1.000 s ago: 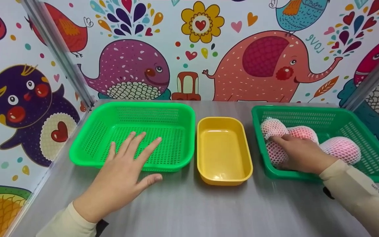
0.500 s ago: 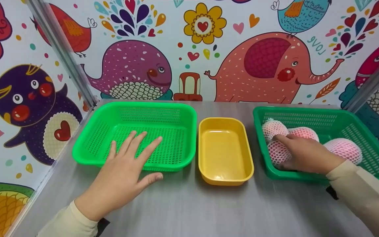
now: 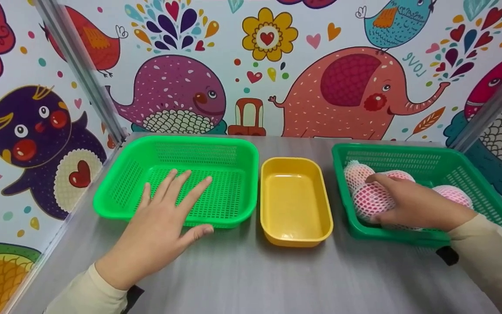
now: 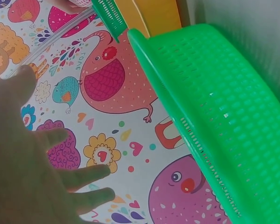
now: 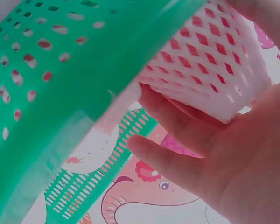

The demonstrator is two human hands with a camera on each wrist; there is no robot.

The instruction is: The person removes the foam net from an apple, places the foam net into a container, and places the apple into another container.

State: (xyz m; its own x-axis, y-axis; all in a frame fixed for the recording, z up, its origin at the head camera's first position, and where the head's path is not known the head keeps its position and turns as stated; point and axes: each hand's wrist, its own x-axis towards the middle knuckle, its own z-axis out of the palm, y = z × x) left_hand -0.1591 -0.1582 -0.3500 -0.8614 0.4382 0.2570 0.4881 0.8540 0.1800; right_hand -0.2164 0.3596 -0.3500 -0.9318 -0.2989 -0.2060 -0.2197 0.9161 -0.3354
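Observation:
My right hand [image 3: 425, 205] is inside the dark green basket [image 3: 408, 148], thumb and fingers gripping a round reddish fruit in a white foam net [image 3: 372, 201]. The right wrist view shows the foam net [image 5: 203, 58] against the palm, fingers curved around it beside the basket rim. Other netted fruits lie close by: one at the basket's left corner [image 3: 358, 173], one behind the fingers [image 3: 401, 175], one to the right [image 3: 453, 192]. My left hand [image 3: 159, 231], fingers spread and holding nothing, hovers over the front rim of the bright green basket [image 3: 105, 205].
A yellow tray [image 3: 294, 209] stands between the two baskets on the grey table [image 3: 251, 279]. Walls with printed cartoon animals [image 3: 338, 96] rise behind and to the left, with metal corner posts [image 3: 85, 74].
My right hand has shifted slightly right with the gripped fruit, which now shows more of its net and looks a little higher. My left hand stays nearly still.

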